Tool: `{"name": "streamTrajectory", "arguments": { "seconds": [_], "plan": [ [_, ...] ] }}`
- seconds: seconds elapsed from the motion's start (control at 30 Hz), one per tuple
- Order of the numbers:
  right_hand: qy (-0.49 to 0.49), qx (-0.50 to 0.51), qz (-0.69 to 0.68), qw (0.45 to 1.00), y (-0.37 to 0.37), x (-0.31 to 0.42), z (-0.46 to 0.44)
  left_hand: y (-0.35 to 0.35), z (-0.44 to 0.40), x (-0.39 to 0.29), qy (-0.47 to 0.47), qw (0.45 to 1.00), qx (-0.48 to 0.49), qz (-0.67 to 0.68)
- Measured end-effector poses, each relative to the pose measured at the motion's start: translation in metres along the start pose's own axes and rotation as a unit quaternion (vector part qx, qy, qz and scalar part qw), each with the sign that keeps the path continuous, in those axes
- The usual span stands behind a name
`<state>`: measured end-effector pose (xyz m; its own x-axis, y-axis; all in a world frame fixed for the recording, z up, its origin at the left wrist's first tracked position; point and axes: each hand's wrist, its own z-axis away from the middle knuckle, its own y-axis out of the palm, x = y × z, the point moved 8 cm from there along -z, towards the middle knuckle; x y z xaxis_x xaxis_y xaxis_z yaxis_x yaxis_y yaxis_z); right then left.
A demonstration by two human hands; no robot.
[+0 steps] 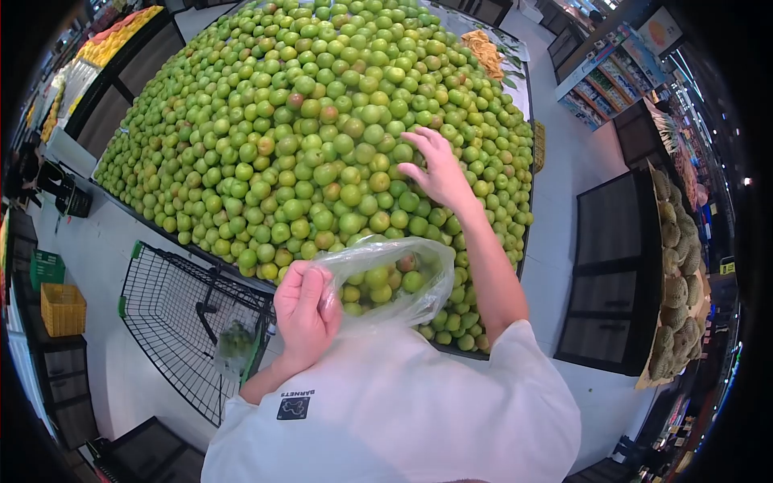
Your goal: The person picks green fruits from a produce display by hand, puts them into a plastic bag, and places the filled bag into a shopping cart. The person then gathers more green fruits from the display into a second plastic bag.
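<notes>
A large heap of round green plum-like fruits (258, 129), some blushed red, fills the display stand in front of me. My left hand (306, 312) is closed on the edge of a clear plastic bag (439, 278), its mouth spread wide at the near side of the heap. Green fruits show through the bag's mouth; I cannot tell whether they lie inside it or behind it. Over the right part of the heap, my right hand (436, 171) reaches out with thumb and fingers apart, holding nothing. Its fingertips are close to the fruits; contact is unclear.
A black wire shopping cart (173, 314) stands at my left, with a bag of green produce (235, 341) in it. Beyond it are a yellow crate (63, 310) and a green basket (48, 269). Netted melons (672, 274) top a dark stand at right.
</notes>
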<state>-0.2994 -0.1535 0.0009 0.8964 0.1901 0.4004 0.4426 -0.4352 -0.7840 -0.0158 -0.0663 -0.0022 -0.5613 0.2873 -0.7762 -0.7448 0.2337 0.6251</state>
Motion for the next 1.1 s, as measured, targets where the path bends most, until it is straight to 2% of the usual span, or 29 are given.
{"name": "streamTrajectory", "arguments": {
  "seconds": [0.07, 0.13, 0.23, 0.43, 0.5, 0.63, 0.7, 0.73, 0.77, 0.8, 0.83, 0.87, 0.93, 1.0, 1.07, 1.1],
  "plan": [
    [0.002, 0.030, 0.017, 0.999, 0.027, -0.015, -0.005, -0.002, -0.001, -0.001, 0.003, 1.000, -0.011, -0.014],
    [-0.003, 0.030, 0.095, 0.995, 0.036, -0.015, -0.008, -0.002, -0.001, 0.000, 0.007, 1.000, -0.016, -0.012],
    [-0.007, 0.011, 0.101, 0.995, 0.036, -0.020, -0.012, -0.001, 0.000, -0.001, 0.008, 1.000, -0.022, -0.013],
    [0.034, 0.044, 0.115, 0.992, 0.030, -0.026, -0.012, 0.004, 0.003, -0.002, 0.010, 0.999, -0.028, -0.029],
    [0.004, 0.000, 0.085, 0.996, 0.031, -0.025, -0.008, 0.005, 0.005, -0.003, 0.020, 0.999, -0.031, -0.037],
    [0.001, -0.051, 0.049, 0.998, 0.035, -0.031, 0.001, 0.007, 0.010, -0.003, 0.020, 0.998, -0.050, -0.042],
    [0.059, -0.202, -0.123, 0.970, 0.012, -0.041, 0.010, 0.010, 0.012, -0.003, 0.021, 0.997, -0.056, -0.044],
    [0.060, -0.205, -0.123, 0.969, 0.004, -0.038, 0.014, 0.010, 0.012, -0.003, 0.019, 0.997, -0.064, -0.046],
    [0.210, -0.247, -0.444, 0.835, 0.009, -0.066, 0.033, 0.010, 0.013, -0.003, 0.018, 0.996, -0.073, -0.048],
    [0.326, -0.254, -0.701, 0.581, 0.029, -0.071, 0.051, 0.014, 0.012, -0.004, 0.019, 0.996, -0.069, -0.048],
    [0.301, -0.189, -0.876, 0.326, 0.035, -0.055, 0.059, 0.015, 0.012, -0.005, 0.021, 0.995, -0.078, -0.057],
    [0.300, -0.194, -0.875, 0.326, 0.020, -0.043, 0.075, 0.015, 0.014, -0.005, 0.021, 0.994, -0.086, -0.065],
    [0.159, -0.149, -0.889, 0.402, -0.036, 0.009, 0.084, 0.012, 0.014, -0.003, 0.023, 0.995, -0.075, -0.054],
    [0.063, -0.022, -0.825, 0.561, -0.076, 0.065, 0.097, 0.008, 0.013, -0.002, 0.017, 0.997, -0.067, -0.043],
    [0.003, 0.101, -0.698, 0.709, -0.086, 0.120, 0.115, 0.008, 0.012, -0.003, 0.017, 0.998, -0.049, -0.045],
    [0.005, 0.094, -0.694, 0.714, -0.079, 0.129, 0.117, 0.008, 0.010, -0.003, 0.013, 0.998, -0.041, -0.044]
  ]
}}
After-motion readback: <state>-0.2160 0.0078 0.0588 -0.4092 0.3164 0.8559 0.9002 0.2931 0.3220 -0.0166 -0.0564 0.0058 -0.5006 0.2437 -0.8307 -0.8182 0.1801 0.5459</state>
